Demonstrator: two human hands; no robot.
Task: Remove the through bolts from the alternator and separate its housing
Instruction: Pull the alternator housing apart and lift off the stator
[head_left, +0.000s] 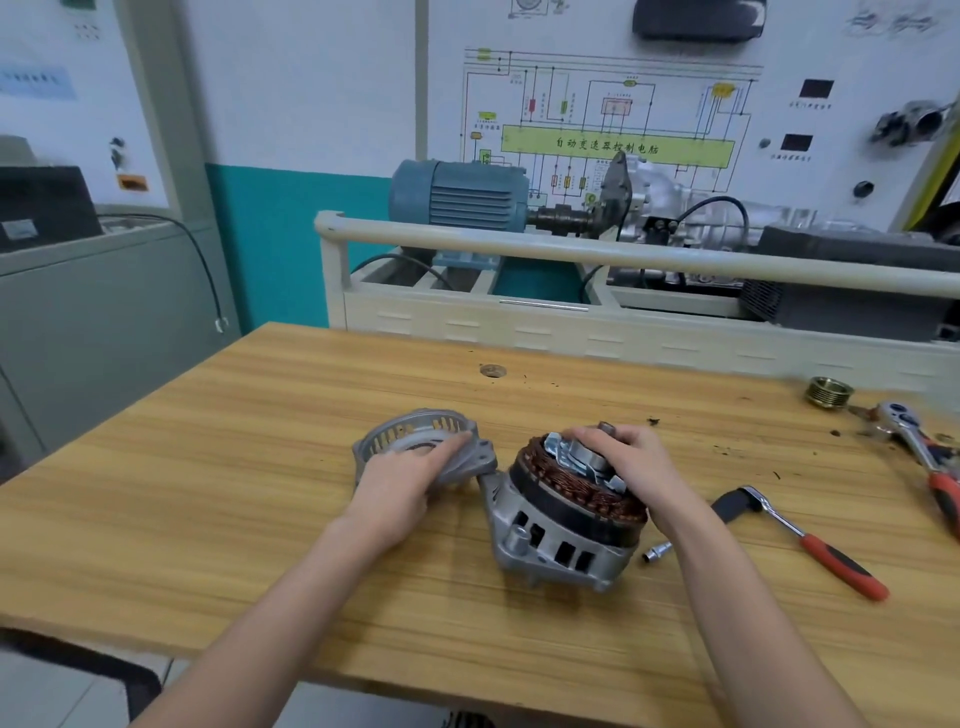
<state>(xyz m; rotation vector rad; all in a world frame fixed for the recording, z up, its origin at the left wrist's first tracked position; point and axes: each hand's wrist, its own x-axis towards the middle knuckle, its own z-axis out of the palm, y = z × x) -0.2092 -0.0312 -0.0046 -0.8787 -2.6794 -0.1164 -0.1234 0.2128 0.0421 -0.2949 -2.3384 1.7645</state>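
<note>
Workshop bench w/ wooden tabletop (218, 509), wiring-diagram board behind. Alternator (566, 525) sits mid-tabletop, housing already split: rear half w/ copper stator windings & rotor exposed. L hand (402, 491) grips the removed front housing cover (415, 441) just left of it, cover tilted, its lug touching the alternator body. R hand (631, 457) curled over rotor top, holding it. Ratchet wrench (800, 538) & small socket (655, 551) lie to the right; pulley (829, 392) and 2nd ratchet (919, 452) at far right edge
</note>
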